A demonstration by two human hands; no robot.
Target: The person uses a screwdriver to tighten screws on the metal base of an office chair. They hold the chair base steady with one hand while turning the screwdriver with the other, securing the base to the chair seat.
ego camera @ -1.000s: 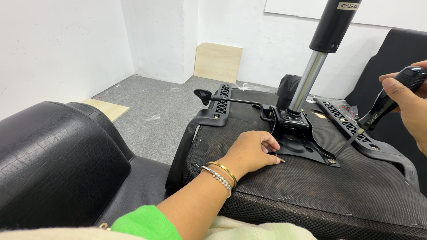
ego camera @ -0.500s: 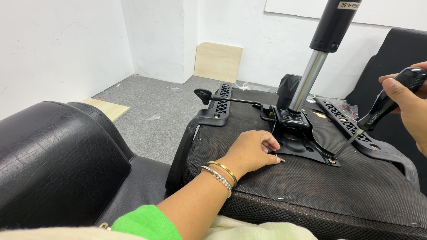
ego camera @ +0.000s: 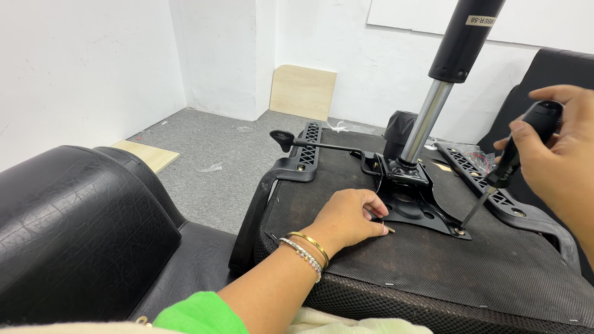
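Item: upturned office chair seat (ego camera: 433,278), mesh underside up; black mounting plate (ego camera: 416,207) at its centre with the gas lift cylinder (ego camera: 447,80) standing tilted out of it.
Right hand (ego camera: 566,151): closed round the black handle of a screwdriver (ego camera: 508,166); shaft slanted down, tip seated at the near right corner of the mounting plate, on what looks like a screw (ego camera: 460,231).
Left hand (ego camera: 346,219): flat on the seat at the plate's near left edge, fingers curled and loosely pressing down; a small bolt (ego camera: 388,229) lies at the fingertips — held or merely touched, cannot tell.
Armrest brackets: one at the left (ego camera: 291,170), one at the right (ego camera: 520,207), both fixed along the seat edges.
Lever: adjustment rod with knob (ego camera: 283,138) running from the mechanism toward the left bracket.
Risk, slip: the slanted shaft could cam out of the screw head and skid across the plate toward the left fingers; cause — off-axis pressure.
Risk, stripped head: likely if the tip is only part seated.
Risk, lost fastener: the loose bolt could roll off the mesh if the left hand lifts.
Risk, shift: the plate may pivot on one screw if the left hand eases.
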